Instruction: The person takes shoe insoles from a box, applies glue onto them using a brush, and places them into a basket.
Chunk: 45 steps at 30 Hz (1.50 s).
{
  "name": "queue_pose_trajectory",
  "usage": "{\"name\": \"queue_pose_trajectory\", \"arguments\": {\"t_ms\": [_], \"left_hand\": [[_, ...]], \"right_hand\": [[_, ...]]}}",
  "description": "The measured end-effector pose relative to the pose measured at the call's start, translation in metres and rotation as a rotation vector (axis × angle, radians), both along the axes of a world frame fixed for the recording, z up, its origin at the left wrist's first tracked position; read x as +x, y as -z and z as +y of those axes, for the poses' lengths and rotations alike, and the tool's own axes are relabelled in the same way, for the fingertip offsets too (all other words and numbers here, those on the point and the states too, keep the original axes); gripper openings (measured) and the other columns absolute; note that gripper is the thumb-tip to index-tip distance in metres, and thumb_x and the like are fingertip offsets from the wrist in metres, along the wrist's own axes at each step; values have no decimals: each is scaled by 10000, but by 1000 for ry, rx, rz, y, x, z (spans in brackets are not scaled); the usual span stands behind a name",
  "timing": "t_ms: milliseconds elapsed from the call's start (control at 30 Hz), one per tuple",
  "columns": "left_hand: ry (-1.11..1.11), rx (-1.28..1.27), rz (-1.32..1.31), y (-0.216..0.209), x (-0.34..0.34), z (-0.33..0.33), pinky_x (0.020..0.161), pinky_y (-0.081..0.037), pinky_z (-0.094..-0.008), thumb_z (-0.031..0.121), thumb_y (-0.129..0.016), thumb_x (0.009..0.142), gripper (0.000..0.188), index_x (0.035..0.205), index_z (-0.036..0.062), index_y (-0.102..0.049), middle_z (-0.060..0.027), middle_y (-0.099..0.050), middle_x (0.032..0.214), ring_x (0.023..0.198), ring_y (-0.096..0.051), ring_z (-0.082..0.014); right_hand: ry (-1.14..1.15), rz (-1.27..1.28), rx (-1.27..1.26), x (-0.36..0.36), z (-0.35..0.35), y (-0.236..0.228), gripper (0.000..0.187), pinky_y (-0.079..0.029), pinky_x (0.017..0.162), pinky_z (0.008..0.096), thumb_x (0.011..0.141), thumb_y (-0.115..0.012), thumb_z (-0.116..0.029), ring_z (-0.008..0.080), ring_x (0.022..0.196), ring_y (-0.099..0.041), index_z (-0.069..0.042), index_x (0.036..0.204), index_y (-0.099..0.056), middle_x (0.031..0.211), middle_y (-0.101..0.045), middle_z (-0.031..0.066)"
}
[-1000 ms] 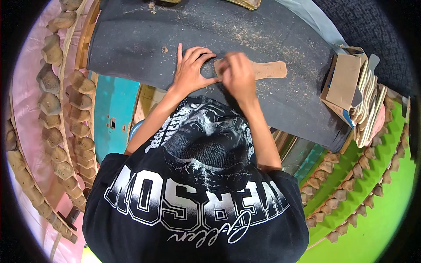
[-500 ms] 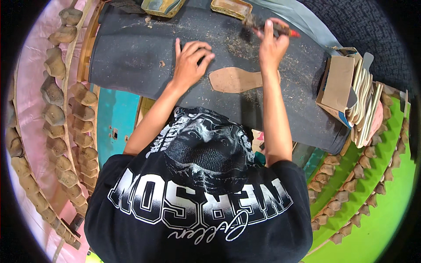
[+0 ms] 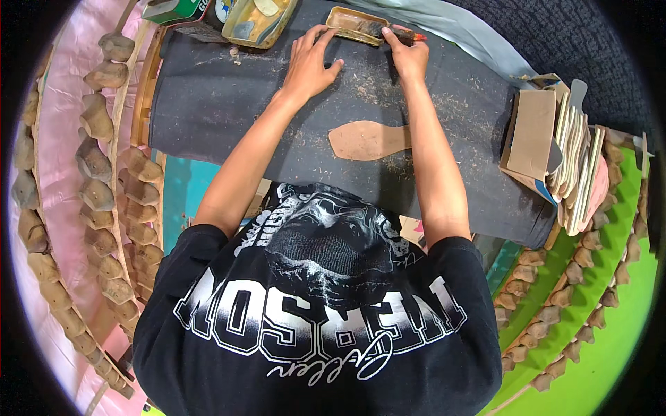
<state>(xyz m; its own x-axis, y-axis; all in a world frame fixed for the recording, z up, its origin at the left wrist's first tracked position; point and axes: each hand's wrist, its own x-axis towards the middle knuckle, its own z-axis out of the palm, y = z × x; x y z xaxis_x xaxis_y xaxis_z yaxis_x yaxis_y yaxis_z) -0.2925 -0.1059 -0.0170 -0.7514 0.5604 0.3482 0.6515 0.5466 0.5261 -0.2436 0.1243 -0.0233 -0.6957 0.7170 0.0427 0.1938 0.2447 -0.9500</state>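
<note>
My right hand is closed on a brush with a dark, caked body and a red-tipped handle. The brush head lies at the right end of a small rectangular tray with a brownish inside; its tip is hard to make out. At the tray's left end is my left hand, fingers stretched out and thumb apart, the fingertips at or touching the rim. A brown shoe sole piece lies flat on the dark cloth nearer to me, its right end hidden under my right forearm.
A larger yellowish tray and a green-and-black can stand at the far left. Debris litters the dark table cloth. On the right, a cardboard box holds several sole-shaped pieces. Shoe lasts line racks on both sides.
My right hand has brought the brush left to the small tray. The left hand has moved forward to the tray's left end. The sole piece appears slightly lower as the view shifted.
</note>
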Motion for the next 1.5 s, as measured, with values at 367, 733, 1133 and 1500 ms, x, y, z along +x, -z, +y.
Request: {"name": "queue_pose_trajectory", "arguments": {"t_ms": [367,733,1133,1500], "left_hand": [[107,12,-100,-1,41,-28,1146,-452,-455,308,-807,933,253,926,59,-761,-92,-733,1237,1248,-654,-324],[114,-254,-648,-31,136,-68,825,-620,-382,295,-921,806,737,1439,53,-630,-104,-737,902,808,-762,-249],[-109,701,-1038,-4,142,-78,901,-575,-288,82,-775,988,315,1264,-44,-689,-78,-627,1309,1161,-688,-168],[-296,916,-1095,-18,163,-111,891,-570,-257,-45,-693,972,344,1304,25,-636,-74,-621,1304,1119,-658,-142]], "right_hand": [[-138,-180,127,121,33,-30,549,-570,790,355,880,-882,-273,183,849,-708,14,1312,-703,1072,-777,92],[-209,-278,653,234,8,-14,439,-539,973,471,884,-572,69,419,1099,-678,-5,1301,-690,1200,-719,231],[114,369,-325,267,-24,-7,287,-494,1085,363,925,-745,71,228,1241,-631,10,1196,-672,1328,-646,147],[-46,214,-604,267,-49,-12,446,-579,888,251,914,-703,122,179,1127,-690,-8,1330,-608,1347,-659,122]]}}
